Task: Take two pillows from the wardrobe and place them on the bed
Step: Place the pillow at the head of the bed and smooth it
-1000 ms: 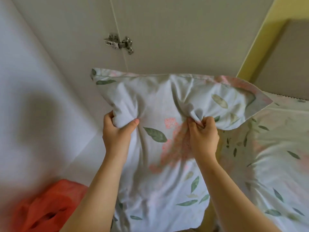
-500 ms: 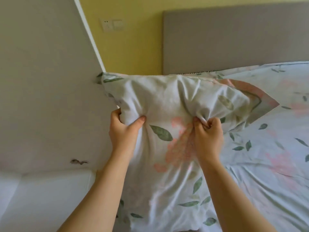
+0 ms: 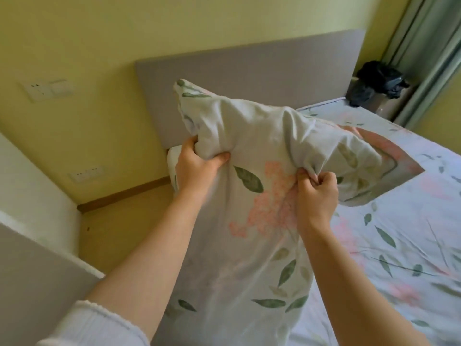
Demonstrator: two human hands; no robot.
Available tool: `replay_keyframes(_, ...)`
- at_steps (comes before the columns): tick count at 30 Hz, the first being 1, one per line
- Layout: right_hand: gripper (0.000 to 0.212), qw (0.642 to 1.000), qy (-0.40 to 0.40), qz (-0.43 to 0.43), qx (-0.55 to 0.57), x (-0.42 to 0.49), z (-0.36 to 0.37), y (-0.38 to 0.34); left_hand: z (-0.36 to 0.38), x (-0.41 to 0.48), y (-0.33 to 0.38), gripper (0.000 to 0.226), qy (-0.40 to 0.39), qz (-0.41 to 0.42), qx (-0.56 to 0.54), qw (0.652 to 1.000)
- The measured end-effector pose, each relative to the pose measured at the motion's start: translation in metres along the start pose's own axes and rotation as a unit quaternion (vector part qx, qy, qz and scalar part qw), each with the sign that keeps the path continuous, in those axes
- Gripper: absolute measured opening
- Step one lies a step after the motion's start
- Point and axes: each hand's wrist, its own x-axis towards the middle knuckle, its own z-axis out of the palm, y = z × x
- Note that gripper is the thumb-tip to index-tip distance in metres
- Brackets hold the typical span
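Note:
I hold one pillow (image 3: 262,146) in a pale cover printed with green leaves and pink flowers. It hangs in the air over the left edge of the bed (image 3: 399,233), near the grey headboard (image 3: 249,63). My left hand (image 3: 197,168) grips a bunch of the cover near the pillow's upper left. My right hand (image 3: 315,196) is clenched on the fabric to the right of centre. The pillow's lower part droops between my forearms. The bed sheet has the same leaf and flower print. No second pillow is in view.
The wardrobe's white side and grey door edge (image 3: 37,258) stand at the left. A strip of brown floor (image 3: 119,221) lies between wardrobe and bed. Wall sockets (image 3: 47,89) sit on the yellow wall. A black bag (image 3: 379,81) and green curtain (image 3: 429,58) are at far right.
My view has swung right from the wardrobe to the bed. Both hands keep their grip and have carried the pillow over the bed's edge, tilting it toward the headboard.

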Motion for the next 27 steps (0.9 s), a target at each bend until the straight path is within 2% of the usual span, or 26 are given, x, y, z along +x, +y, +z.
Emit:
replay_keyframes(2, 0.034, 1.0, 0.024, 0.01, -0.004, 0.025, 0.001, -0.004, 0.027, 0.026, 0.008, 0.069, -0.039, 0.013, 0.023, 0.999)
replay_keyframes(7, 0.024, 0.998, 0.057, 0.009, -0.001, 0.094, 0.02, -0.019, 0.086, 0.093, 0.03, 0.063, -0.093, 0.061, 0.036, 0.993)
replay_keyframes(13, 0.016, 0.996, 0.085, -0.003, 0.006, 0.181, 0.091, -0.027, 0.14, 0.209, 0.026, 0.058, -0.122, 0.091, 0.062, 0.986)
replay_keyframes(20, 0.027, 0.99, 0.116, 0.077, -0.015, 0.257, 0.185, 0.003, 0.188, 0.322, -0.009, 0.054, -0.183, 0.063, 0.091, 0.977)
replay_keyframes(27, 0.02, 0.98, 0.125, 0.143, -0.058, 0.26, 0.2, 0.051, 0.207, 0.33, -0.065, 0.07, -0.248, 0.006, 0.095, 0.964)
